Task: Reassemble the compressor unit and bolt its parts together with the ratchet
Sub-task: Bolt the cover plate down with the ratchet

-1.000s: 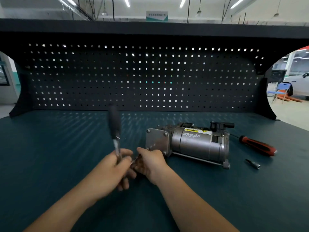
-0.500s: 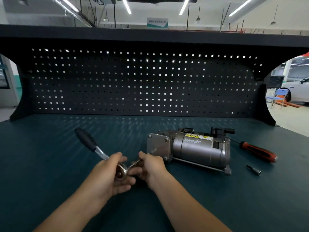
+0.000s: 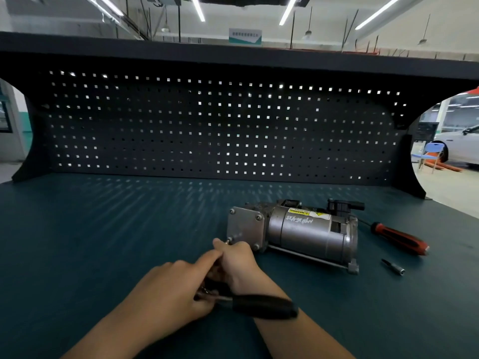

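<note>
Head cam: compressor unit (image 3: pixel 305 231) on its side on the bench mat (image 3: pixel 103 242), yellow "WARNING" label (image 3: pixel 308 213) on top, handwriting unreadable. Left hand (image 3: pixel 171 288) grips the ratchet (image 3: pixel 264 305) near its head. Right hand (image 3: pixel 238 260) pinches the end plate's (image 3: pixel 245 225) lower-left bolt (image 3: pixel 228 240).

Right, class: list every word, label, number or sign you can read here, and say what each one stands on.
"WARNING": yellow label on the compressor cylinder, beside a triangle hazard sign.
Handwritten white marks on the cylinder: not legible.
Hanging sign, top of picture: too blurred to read.
</note>
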